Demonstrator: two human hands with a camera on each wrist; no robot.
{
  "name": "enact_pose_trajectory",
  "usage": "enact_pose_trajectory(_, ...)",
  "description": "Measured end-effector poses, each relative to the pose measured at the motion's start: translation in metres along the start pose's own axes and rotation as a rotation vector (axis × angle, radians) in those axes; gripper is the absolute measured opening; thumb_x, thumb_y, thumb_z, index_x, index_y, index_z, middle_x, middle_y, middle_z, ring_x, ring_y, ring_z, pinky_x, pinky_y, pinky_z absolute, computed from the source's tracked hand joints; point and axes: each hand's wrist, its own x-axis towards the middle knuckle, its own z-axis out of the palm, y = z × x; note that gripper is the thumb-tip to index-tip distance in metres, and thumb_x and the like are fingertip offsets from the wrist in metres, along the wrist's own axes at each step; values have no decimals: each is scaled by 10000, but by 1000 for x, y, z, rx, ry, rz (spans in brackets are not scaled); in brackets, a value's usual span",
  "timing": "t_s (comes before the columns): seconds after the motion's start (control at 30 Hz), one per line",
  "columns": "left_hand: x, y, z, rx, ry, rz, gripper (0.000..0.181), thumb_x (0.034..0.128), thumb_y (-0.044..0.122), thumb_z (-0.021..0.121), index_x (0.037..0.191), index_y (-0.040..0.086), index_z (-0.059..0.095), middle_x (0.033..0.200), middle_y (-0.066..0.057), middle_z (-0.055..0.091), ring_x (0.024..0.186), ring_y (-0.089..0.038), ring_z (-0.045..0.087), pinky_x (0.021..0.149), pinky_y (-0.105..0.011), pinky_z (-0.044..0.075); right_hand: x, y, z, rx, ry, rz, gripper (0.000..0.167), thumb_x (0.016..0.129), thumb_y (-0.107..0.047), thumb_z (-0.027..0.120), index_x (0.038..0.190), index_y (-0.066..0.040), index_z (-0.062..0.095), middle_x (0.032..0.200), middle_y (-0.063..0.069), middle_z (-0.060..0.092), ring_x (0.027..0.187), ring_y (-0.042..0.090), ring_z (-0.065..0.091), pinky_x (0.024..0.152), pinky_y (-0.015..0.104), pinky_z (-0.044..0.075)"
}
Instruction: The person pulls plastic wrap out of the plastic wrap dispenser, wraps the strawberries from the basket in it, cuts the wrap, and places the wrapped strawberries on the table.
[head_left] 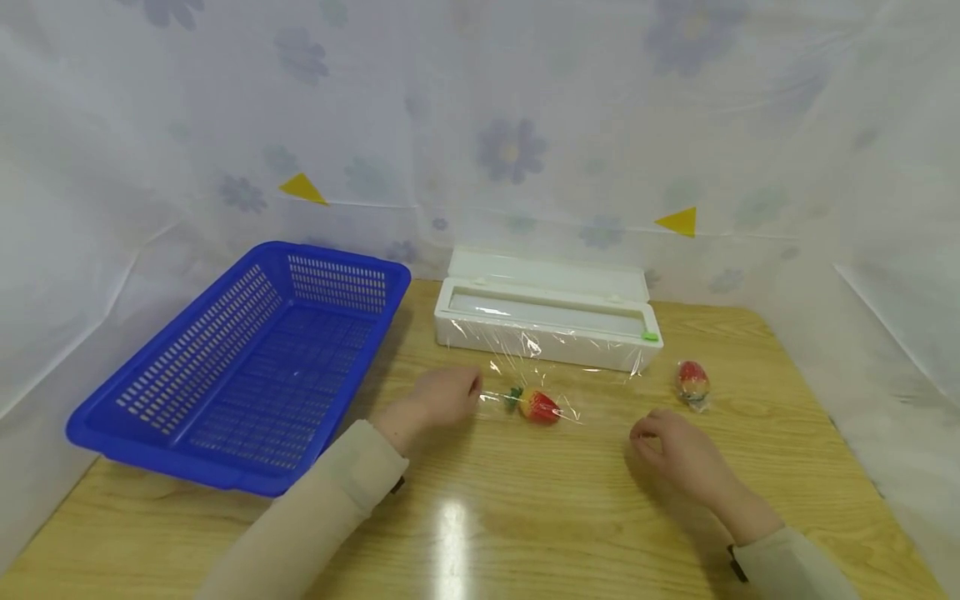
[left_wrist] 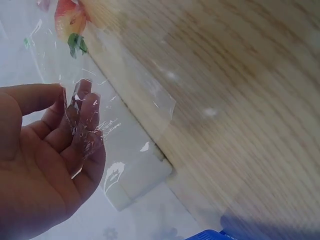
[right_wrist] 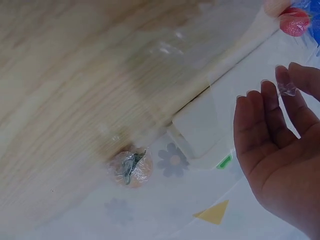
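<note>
A sheet of clear cling film (head_left: 525, 367) runs from the white cling film dispenser (head_left: 547, 337) toward the hands. My left hand (head_left: 442, 396) pinches the film's left part between thumb and fingers, which the left wrist view shows with film bunched over the hand (left_wrist: 55, 135). In the right wrist view, thumb and forefinger of my right hand (right_wrist: 280, 130) pinch another bit of film. Between the hands lies a red-and-yellow toy strawberry (head_left: 542, 407) with green leaves. Whether it sits on or under the film I cannot tell.
A blue plastic basket (head_left: 180, 467) stands on the left of the wooden table (head_left: 540, 517). To the right lies a second strawberry (head_left: 692, 382), wrapped in film. The dispenser's lid (head_left: 547, 275) is raised at the back, before a flowered curtain (head_left: 570, 100).
</note>
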Motion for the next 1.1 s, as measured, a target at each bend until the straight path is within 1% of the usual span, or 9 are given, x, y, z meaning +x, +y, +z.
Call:
enact_pose_trajectory(0.13,2,-2,1,8,54,2,133,913,126,498,788,158,531,743,30,564,674,-124,508,615,-298,433,3,-1,-1,45,7,36,51,836,-122,660,838,-86,696,884,40,634,842,248,628,710,419,532)
enact_pose_trajectory(0.27,4,-3,2,-19,79,-4,94,925,146,504,855,157,567,824,21,617,736,-132,559,666,-320,465,6,0,-2,72,23,64,51,840,-115,651,842,-80,688,928,83,647,868,270,628,726,432,525)
enact_pose_trajectory(0.37,6,-5,4,-49,84,-17,83,929,151,509,893,148,583,860,14,633,762,-134,573,695,-317,474,9,1,-1,107,16,105,59,857,-115,629,856,-83,678,913,74,671,841,231,628,695,386,519)
enact_pose_trajectory(0.5,9,-7,6,-72,100,-37,78,925,154,519,896,150,592,856,18,635,762,-131,573,701,-308,475,12,2,0,134,-2,162,82,879,-130,600,889,-85,668,848,34,681,744,146,599,632,315,483)
enact_pose_trajectory(0.63,12,-9,7,-70,125,-49,72,912,149,528,881,154,593,819,25,626,734,-128,563,669,-301,462,16,2,1,108,17,173,78,877,-134,600,888,-91,664,789,1,662,680,104,548,609,299,454)
enact_pose_trajectory(0.73,15,-10,8,-63,146,-53,73,905,145,532,880,152,600,806,21,627,724,-134,562,655,-302,457,20,3,2,84,38,167,67,875,-130,603,872,-92,657,723,-20,618,626,102,485,576,286,414)
enact_pose_trajectory(0.83,18,-11,9,-68,156,-65,78,910,158,534,892,153,610,820,14,640,738,-144,576,665,-313,466,23,5,3,72,33,170,80,881,-139,593,868,-85,650,691,-24,589,590,111,440,546,274,376)
enact_pose_trajectory(1.0,22,-11,11,-57,183,-49,68,903,148,543,871,152,603,812,12,636,725,-142,566,642,-306,455,28,10,7,35,14,173,83,876,-143,586,851,-93,647,699,-13,602,573,111,435,519,266,357)
enact_pose_trajectory(1.1,25,-12,13,-35,201,-36,64,891,137,550,862,149,606,794,10,634,712,-143,566,624,-298,450,30,12,9,-3,9,151,77,866,-133,593,855,-86,653,699,-12,604,568,106,438,508,264,365)
